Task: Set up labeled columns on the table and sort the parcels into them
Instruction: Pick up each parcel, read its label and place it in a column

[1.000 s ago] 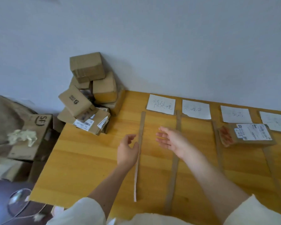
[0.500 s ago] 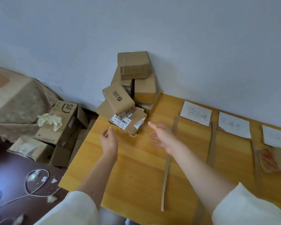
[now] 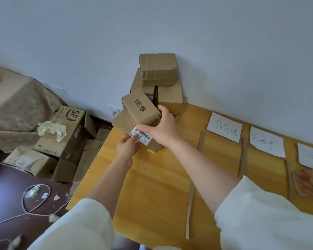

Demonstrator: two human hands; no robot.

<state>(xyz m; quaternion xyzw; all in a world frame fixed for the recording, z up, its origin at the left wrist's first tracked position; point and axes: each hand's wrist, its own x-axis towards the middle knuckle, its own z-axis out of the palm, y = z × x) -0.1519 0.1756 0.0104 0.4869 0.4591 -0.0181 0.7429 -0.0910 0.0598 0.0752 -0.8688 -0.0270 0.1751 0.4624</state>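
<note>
A pile of brown cardboard parcels (image 3: 157, 69) leans against the wall at the table's far left corner. My right hand (image 3: 163, 129) grips the end of a printed parcel (image 3: 139, 107) between thumb and fingers. Under it lies a flat parcel with a barcode label (image 3: 145, 138); my left hand (image 3: 127, 147) holds its near edge. Three handwritten paper labels (image 3: 224, 127) (image 3: 266, 143) (image 3: 310, 156) lie along the wall side, parted by cardboard strips (image 3: 243, 157). One parcel with a red patch (image 3: 305, 183) lies under the third label.
The wooden table (image 3: 161, 177) ends at left just beside the pile. On the floor below stand an SF box (image 3: 67, 130) with crumpled paper, more cartons and a cloth-covered box (image 3: 13, 105). Cables (image 3: 34, 201) and scraps lie on the dark floor.
My view has swung left. Both hands have moved from the strips to the parcel pile and have taken hold of parcels there.
</note>
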